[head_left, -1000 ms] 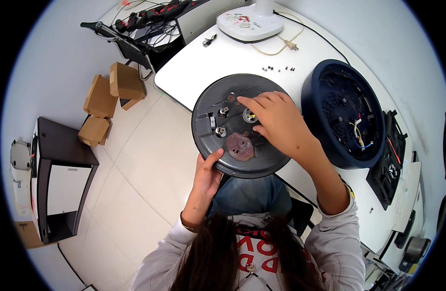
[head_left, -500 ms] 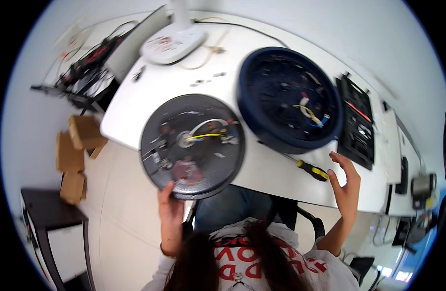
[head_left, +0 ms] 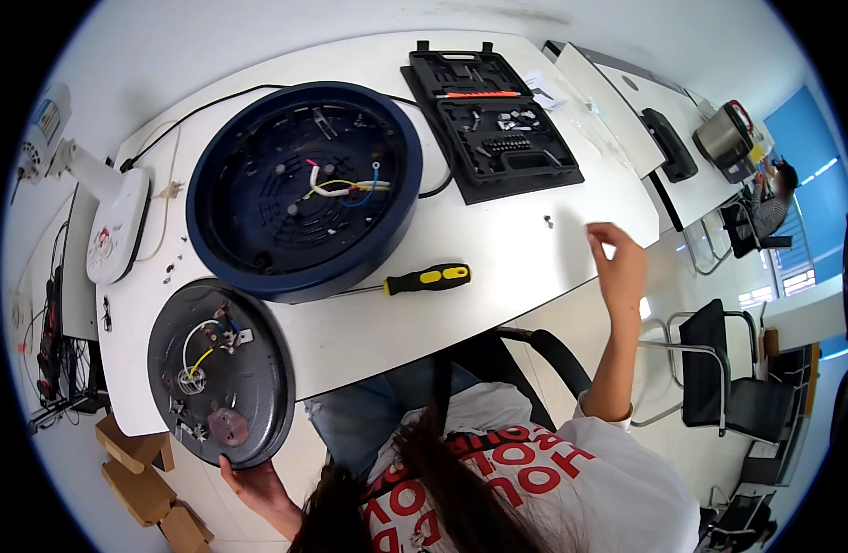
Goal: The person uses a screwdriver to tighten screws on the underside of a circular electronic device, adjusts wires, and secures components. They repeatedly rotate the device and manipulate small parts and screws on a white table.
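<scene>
My left hand (head_left: 251,482) grips the lower rim of a dark grey round metal plate (head_left: 220,373) that carries wires and small parts and rests on the white table's (head_left: 498,267) near left edge. My right hand (head_left: 618,261) is raised at the table's right edge, fingers pinched together near a tiny screw (head_left: 548,221); whether it holds anything is hidden. A large dark blue round housing (head_left: 304,189) with yellow, white and blue wires inside lies beyond the plate. A black-and-yellow screwdriver (head_left: 415,280) lies between them.
An open black tool case (head_left: 488,120) sits at the far right of the table. A white device (head_left: 111,230) and loose screws lie at the left. Cardboard boxes (head_left: 143,484) stand on the floor, a black chair (head_left: 719,369) at the right, another person (head_left: 774,198) far right.
The view swung right. My right hand left the grey plate, moved past the screwdriver and rose to the table's right edge. My left hand kept hold of the plate.
</scene>
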Demonstrator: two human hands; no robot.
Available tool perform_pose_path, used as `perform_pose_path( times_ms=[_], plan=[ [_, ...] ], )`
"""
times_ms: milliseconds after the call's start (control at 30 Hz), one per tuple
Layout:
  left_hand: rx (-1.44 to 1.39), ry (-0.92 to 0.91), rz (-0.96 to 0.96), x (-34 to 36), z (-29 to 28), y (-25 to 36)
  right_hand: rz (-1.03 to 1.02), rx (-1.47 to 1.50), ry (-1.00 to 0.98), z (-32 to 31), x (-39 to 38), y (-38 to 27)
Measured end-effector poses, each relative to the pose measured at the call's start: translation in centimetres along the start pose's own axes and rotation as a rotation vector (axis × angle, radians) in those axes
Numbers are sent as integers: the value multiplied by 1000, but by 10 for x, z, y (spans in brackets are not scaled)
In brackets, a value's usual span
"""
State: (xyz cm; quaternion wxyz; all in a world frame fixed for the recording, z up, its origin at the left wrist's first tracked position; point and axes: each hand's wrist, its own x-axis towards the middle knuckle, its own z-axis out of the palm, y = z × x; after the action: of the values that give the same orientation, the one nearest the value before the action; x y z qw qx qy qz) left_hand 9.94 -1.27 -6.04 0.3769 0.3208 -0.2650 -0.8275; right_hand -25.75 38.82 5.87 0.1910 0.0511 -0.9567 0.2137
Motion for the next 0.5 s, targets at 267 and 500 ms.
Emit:
perform_pose_path(
  times_ms=[267, 500],
  plan=[
    [4, 75, 67, -9, 17, -9, 32, 58, -151, 48, 20, 14],
    [-76, 91, 18, -24, 48, -32, 3, -1, -156, 66, 29, 9]
  ],
)
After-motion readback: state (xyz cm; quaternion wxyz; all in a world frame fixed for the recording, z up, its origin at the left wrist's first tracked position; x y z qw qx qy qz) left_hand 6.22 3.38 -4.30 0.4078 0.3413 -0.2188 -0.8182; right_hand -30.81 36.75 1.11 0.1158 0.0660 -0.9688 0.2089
